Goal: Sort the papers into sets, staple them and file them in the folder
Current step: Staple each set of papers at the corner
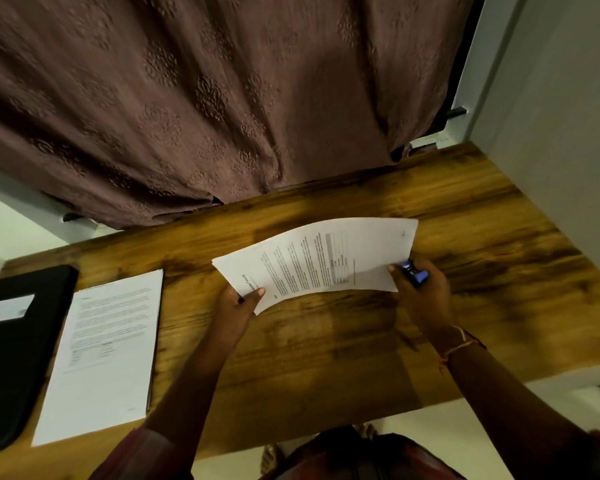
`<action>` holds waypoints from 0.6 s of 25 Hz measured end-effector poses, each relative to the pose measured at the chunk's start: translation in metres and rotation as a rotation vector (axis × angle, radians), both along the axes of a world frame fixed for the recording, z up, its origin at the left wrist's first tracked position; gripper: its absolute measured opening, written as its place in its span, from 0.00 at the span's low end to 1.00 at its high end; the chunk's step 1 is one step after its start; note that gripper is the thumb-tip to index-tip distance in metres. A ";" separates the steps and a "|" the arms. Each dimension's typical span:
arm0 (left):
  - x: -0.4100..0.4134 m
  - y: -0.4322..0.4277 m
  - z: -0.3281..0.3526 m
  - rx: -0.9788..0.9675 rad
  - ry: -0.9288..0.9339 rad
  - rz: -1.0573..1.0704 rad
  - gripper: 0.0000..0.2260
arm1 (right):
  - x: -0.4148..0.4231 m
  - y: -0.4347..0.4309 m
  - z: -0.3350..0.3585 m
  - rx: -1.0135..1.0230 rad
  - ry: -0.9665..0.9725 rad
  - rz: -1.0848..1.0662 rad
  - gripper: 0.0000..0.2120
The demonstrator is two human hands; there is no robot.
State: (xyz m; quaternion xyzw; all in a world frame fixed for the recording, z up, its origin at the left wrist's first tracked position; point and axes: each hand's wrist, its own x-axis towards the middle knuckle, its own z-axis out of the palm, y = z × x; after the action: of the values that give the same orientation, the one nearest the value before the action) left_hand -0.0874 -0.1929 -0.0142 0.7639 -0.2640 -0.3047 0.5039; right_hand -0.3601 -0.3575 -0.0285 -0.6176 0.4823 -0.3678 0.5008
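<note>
Papers [319,258] hang over the middle of the bench [326,358], turned sideways to us and bowed upward between our two hands. As far as we can see, no part of the set touches the wood. Our left hand [236,306] pinches the corner at about seven o'clock of the set, thumb on top and fingers beneath. Our right hand [426,296] is curled round a small blue stapler [414,271] at the corner near four o'clock, its thumb against the paper's edge. We cannot tell whether the stapler's mouth already has the corner in it.

We judge the set light and limp. It arches wherever it is unsupported, and loose sheets can slide over one another, so the corners need squaring before a staple goes in. The best hold is a firm pinch at a corner, close to where the staple will bite, with the other hand keeping the far end from fanning. A hard squeeze mid-sheet would crease it.

At nine o'clock on the bench a flat set of sheets [108,351] lies printed side up. Just beside it, at the left end, is a black folder [18,341] with a white label. A brown curtain [205,98] hangs past the twelve o'clock edge.
</note>
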 end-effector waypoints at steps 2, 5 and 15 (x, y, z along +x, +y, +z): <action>0.004 0.002 -0.005 0.022 0.002 -0.025 0.16 | 0.001 -0.001 -0.002 -0.020 0.052 0.020 0.11; 0.010 0.006 -0.013 0.081 0.048 -0.027 0.16 | 0.003 -0.004 -0.010 0.043 0.112 0.008 0.14; 0.010 0.011 -0.001 -0.001 0.329 -0.074 0.14 | 0.006 -0.044 0.008 0.029 0.257 0.049 0.19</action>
State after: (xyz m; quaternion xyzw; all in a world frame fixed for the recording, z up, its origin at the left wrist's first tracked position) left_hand -0.0772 -0.1821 -0.0153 0.6933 -0.2060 -0.4437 0.5292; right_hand -0.3540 -0.4016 -0.0205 -0.6641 0.5324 -0.2662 0.4525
